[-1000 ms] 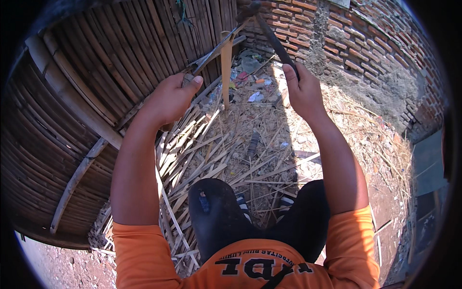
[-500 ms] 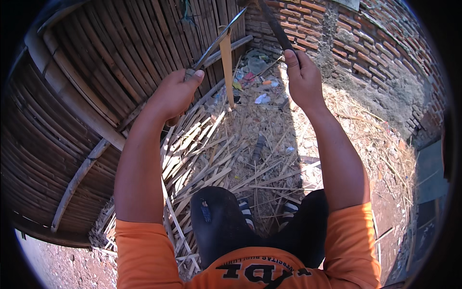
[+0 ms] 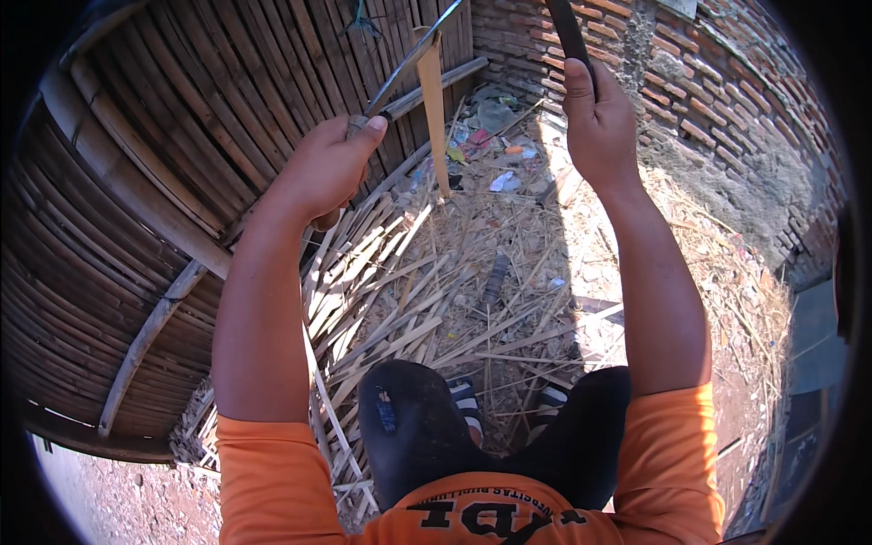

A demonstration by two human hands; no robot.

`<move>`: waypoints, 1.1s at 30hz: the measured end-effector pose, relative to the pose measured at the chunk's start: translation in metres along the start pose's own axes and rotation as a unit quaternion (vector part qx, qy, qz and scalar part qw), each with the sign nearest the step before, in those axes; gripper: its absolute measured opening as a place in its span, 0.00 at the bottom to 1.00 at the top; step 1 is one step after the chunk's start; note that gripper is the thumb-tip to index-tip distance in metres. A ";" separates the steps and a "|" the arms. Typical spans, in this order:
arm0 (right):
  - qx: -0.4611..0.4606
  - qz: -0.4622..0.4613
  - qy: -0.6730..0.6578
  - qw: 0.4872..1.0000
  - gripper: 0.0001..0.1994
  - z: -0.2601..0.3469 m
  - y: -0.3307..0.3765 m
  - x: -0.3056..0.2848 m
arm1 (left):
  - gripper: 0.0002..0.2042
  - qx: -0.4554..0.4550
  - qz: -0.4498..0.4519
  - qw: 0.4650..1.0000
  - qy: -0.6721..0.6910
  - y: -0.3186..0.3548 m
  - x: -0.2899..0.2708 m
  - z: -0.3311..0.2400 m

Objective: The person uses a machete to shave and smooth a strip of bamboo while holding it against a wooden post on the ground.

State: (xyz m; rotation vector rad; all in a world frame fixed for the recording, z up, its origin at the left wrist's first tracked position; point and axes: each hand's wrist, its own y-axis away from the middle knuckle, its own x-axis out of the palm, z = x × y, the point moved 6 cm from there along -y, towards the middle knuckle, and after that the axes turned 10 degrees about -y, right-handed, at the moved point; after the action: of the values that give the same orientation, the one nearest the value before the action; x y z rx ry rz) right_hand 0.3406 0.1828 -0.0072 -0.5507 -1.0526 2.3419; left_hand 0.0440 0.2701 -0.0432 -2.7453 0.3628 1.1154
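My left hand [image 3: 331,168] is closed round the handle of a long-bladed knife [image 3: 404,74]. Its blade slants up and to the right, past the picture's top edge. The blade meets the top of an upright pale bamboo slat [image 3: 434,118], whose lower end reaches the littered ground. To the right, my right hand [image 3: 601,123] grips a dark rod-like handle [image 3: 570,34], held up and tilted leftward. The far end of that handle lies outside the picture, so its kind is hidden.
A bamboo-slat wall [image 3: 263,100] rises on the left, and a brick wall [image 3: 699,100] on the right. Split bamboo strips [image 3: 372,272] lie heaped beside my legs. Scraps of plastic litter [image 3: 504,182] and shavings cover the ground ahead. My sandalled feet [image 3: 466,404] are below.
My right hand has risen and moved right with the dark handle, whose far end has left the picture, away from the blade. My left hand has risen slightly, still holding the knife at the slat.
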 end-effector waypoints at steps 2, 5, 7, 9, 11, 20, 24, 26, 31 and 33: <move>0.018 0.053 0.108 0.993 0.29 -0.015 -0.001 0.010 | 0.22 -0.002 0.001 1.000 0.001 -0.001 0.003 -0.005; 0.007 0.046 0.091 0.995 0.29 0.002 -0.007 0.012 | 0.21 -0.002 0.003 1.000 0.006 0.003 0.002 -0.003; -0.027 0.000 0.015 1.000 0.29 0.023 -0.009 0.004 | 0.21 -0.002 0.008 1.000 0.010 0.006 0.004 -0.002; -0.025 0.023 0.040 0.999 0.28 0.016 -0.010 0.001 | 0.21 -0.004 0.015 1.000 0.009 0.009 0.007 -0.004; 0.007 0.050 0.113 0.992 0.28 0.000 0.002 0.004 | 0.21 0.012 0.002 1.000 -0.001 0.009 0.008 -0.009; -0.058 -0.011 0.050 0.997 0.29 0.029 -0.008 -0.013 | 0.23 0.010 0.007 1.000 0.009 0.011 0.005 0.000; 0.013 0.106 0.215 0.971 0.29 -0.004 0.000 0.013 | 0.20 -0.003 0.031 1.000 0.005 0.014 0.009 -0.006; 0.037 0.106 0.175 0.978 0.30 0.000 0.004 0.018 | 0.20 -0.007 0.027 0.999 0.019 0.013 0.011 0.002; -0.018 0.020 -0.002 1.000 0.29 0.027 -0.007 -0.008 | 0.20 0.003 0.018 1.000 0.019 0.020 0.015 0.000; -0.057 -0.017 0.013 0.998 0.29 0.045 -0.004 -0.015 | 0.20 0.004 0.016 1.000 0.022 0.020 0.014 0.002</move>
State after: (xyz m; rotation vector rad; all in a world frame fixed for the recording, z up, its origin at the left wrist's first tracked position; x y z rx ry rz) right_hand 0.3292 0.1507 0.0259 -0.5988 -1.1795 2.2512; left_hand 0.0467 0.2495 -0.0556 -2.7714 0.4183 1.0604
